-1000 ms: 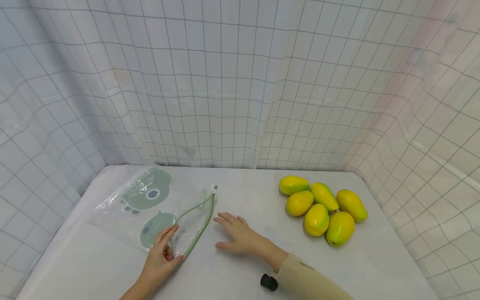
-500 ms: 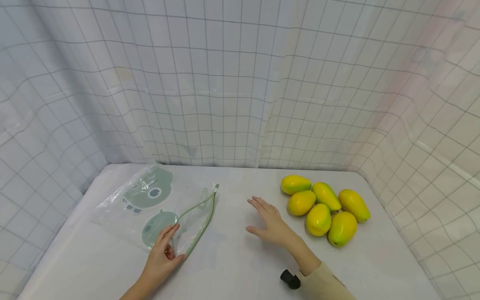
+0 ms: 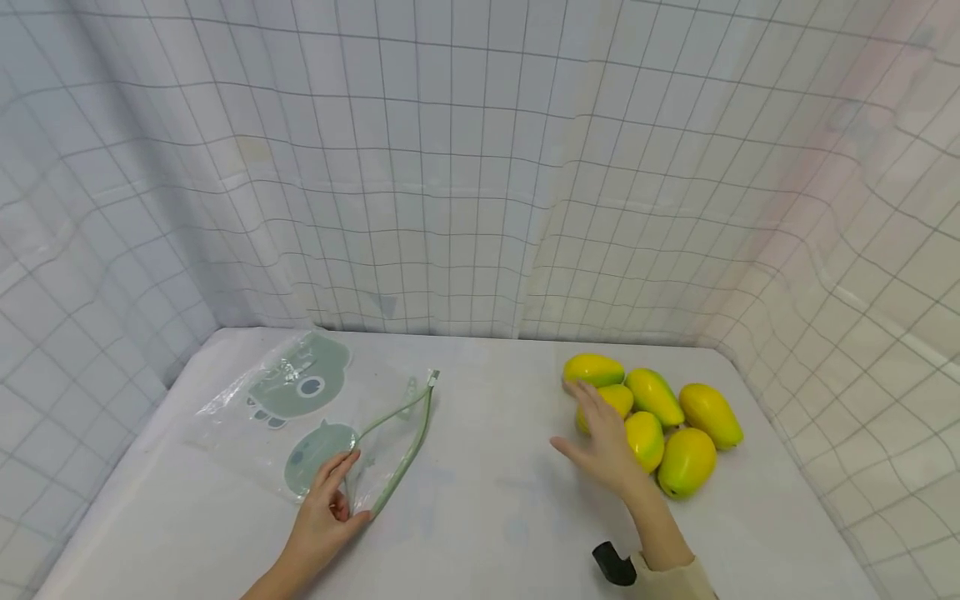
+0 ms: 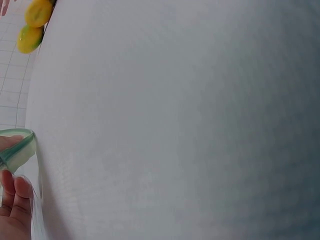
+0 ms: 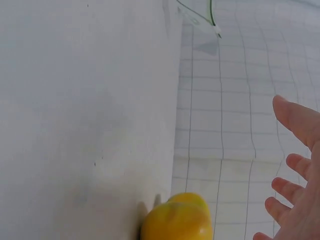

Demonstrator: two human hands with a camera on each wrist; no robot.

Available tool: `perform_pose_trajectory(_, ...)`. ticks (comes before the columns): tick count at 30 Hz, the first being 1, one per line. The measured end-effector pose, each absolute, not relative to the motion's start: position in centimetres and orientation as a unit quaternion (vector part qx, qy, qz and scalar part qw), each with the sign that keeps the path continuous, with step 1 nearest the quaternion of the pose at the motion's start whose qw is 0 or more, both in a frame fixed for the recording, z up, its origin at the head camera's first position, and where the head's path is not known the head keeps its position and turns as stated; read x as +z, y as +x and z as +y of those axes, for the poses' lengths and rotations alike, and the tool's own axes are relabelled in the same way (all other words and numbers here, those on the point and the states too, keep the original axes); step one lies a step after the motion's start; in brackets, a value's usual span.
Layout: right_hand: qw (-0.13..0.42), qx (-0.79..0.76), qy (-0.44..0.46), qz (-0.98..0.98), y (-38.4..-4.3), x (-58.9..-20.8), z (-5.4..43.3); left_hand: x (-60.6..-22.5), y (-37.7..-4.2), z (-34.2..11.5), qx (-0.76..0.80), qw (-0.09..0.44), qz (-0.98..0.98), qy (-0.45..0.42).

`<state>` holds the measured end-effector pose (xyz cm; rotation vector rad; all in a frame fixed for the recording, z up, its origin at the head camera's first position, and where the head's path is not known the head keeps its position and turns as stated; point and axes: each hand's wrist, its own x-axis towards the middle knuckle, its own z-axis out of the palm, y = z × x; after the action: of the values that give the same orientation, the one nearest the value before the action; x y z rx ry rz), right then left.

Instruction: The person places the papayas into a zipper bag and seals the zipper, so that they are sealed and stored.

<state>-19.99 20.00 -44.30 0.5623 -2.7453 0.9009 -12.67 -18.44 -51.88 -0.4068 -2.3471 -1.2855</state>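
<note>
A clear plastic zip bag (image 3: 299, 383) with green animal prints lies on the left of the table. Its green-edged mouth (image 3: 403, 465) gapes toward the right. My left hand (image 3: 318, 521) holds the near end of that mouth, thumb at one edge and fingers at the other. In the left wrist view, curled fingers (image 4: 17, 192) show against the clear plastic. My right hand (image 3: 606, 446) is above the left side of a group of several yellow-green mangoes (image 3: 687, 463), partly covering some in the head view. Its fingers are spread and hold nothing; a mango (image 5: 177, 222) shows below it in the right wrist view.
A white cloth covers the table (image 3: 480, 517). White grid-patterned curtains (image 3: 450, 192) stand along the back and both sides. A black wrist-camera piece (image 3: 613, 564) sticks out beside the right sleeve (image 3: 675, 582).
My right hand has moved rightward, away from the bag's mouth to over the mangoes, fingers still spread. The left hand has stayed at the bag, which keeps its shape.
</note>
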Motion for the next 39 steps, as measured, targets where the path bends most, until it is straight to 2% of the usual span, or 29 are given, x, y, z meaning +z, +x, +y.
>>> perform_pose_trajectory(7,0.131,0.308,0.15,-0.93,-19.7,-44.9,22.9,-52.1,-12.7,-18.6,-0.468,0.217,-0.844,-0.148)
perform_pose_trajectory(16,0.146,0.322,0.092,-0.931,-18.7,-45.6,26.0,-52.0,-12.7,-18.5,-0.47,0.203,-0.847,-0.144)
perform_pose_trajectory(26,0.161,0.323,0.05,-0.931,-17.4,-46.1,28.8,-51.5,-12.6,-18.2,-0.46,0.218,-0.85,-0.138)
perform_pose_trajectory(33,0.139,0.313,0.0,-0.94,-16.7,-46.2,30.6,-49.0,-11.7,-17.3,-0.464,0.22,-0.847,-0.136)
perform_pose_trajectory(39,0.109,0.297,-0.024,-0.948,-16.3,-46.8,32.5,-48.6,-11.5,-17.2,-0.465,0.218,-0.847,-0.136)
